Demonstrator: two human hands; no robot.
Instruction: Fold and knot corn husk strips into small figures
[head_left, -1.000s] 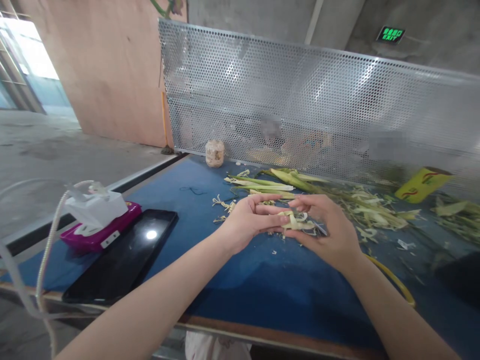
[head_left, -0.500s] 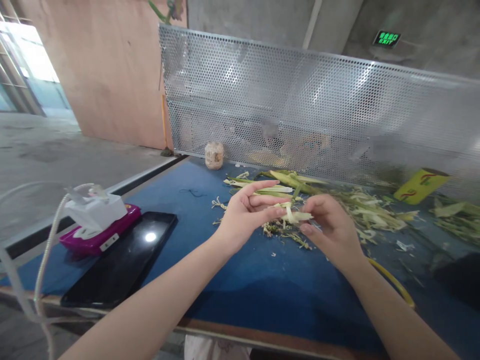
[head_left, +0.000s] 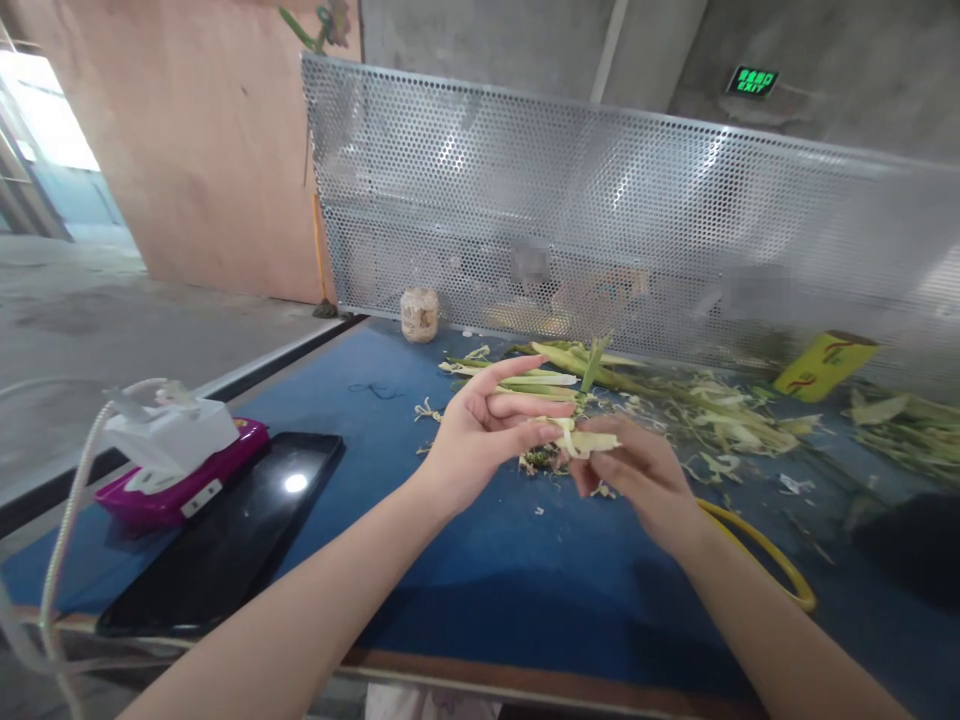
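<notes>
A small bundle of pale corn husk (head_left: pixel 596 444), with a strip wrapped round it, is held over the middle of the table. My left hand (head_left: pixel 476 435) pinches it between thumb and fingers, from the left. From the right, my right hand (head_left: pixel 649 475) has its fingers bent in close against the bundle and its thumb near the pale end; its fingertips are partly hidden. A green leaf piece (head_left: pixel 595 366) sticks up just above the bundle. Behind my left fingers lie long green husk leaves (head_left: pixel 536 380).
On the blue table (head_left: pixel 465 590) are a purple power strip (head_left: pixel 187 490) with white plugs, a black phone (head_left: pixel 232 530), a wrapped jar-like object (head_left: pixel 419 315), a yellow can (head_left: pixel 825 366), husk scraps (head_left: pixel 735 420) and a yellow loop (head_left: pixel 780 555). A perforated metal panel (head_left: pixel 480 170) stands behind.
My right hand has moved left and in towards the bundle, its fingers now close behind and below it. My left hand keeps its hold. The whole view has shifted slightly.
</notes>
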